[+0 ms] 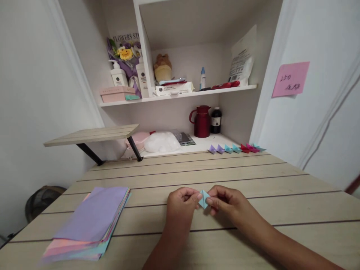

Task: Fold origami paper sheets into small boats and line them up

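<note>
A small light-blue folded paper (204, 200), diamond-shaped with a crease down its middle, is held just above the table. My left hand (182, 200) pinches its left corner between thumb and fingers. On the opposite corner, my right hand (224, 200) is closed, with the thumb lying on the paper's near face. Some fingertips are hidden behind the paper. Along the back right edge of the table stands a row of folded paper boats (236, 148) in purple, blue, red and pink.
A stack of coloured paper sheets (92, 215) lies at the left of the wooden table (152, 240). Behind it rises a small raised shelf (95, 134) on black legs. A red jug (202, 122) and a dark bottle (216, 120) stand in the cabinet at the back.
</note>
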`<state>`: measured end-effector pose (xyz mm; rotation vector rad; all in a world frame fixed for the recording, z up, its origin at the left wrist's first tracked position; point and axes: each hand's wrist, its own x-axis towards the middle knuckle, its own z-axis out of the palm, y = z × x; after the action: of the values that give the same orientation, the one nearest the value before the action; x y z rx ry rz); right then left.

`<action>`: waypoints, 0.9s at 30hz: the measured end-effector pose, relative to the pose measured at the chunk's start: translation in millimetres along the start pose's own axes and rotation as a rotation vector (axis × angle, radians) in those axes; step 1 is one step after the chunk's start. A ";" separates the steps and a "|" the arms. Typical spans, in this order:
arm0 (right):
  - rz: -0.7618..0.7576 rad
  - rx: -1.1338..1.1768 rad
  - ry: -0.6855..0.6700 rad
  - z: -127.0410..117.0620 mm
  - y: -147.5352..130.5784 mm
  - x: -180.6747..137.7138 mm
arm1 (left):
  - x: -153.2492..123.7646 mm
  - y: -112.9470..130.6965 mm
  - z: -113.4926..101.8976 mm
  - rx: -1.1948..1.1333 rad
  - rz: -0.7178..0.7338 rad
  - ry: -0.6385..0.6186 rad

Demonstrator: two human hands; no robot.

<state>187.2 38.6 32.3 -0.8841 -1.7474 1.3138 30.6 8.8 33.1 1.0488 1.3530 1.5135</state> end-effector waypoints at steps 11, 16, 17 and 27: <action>0.195 0.262 0.053 1.0 -0.8 4.1 | -8.2 1.3 2.3 -0.010 -0.037 -0.194; 0.150 0.185 0.026 -0.1 2.6 7.9 | -7.9 -10.0 9.2 0.037 -0.028 -0.174; 0.127 0.160 0.024 -0.7 3.4 8.4 | -7.4 -12.7 9.2 0.031 -0.029 -0.187; -0.040 -0.107 -0.076 -7.5 10.8 7.0 | -7.0 -9.9 3.0 0.065 0.116 -0.191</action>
<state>191.4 50.5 24.4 -0.8637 -1.8992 1.2520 36.1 3.7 23.0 1.2974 1.2329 1.4196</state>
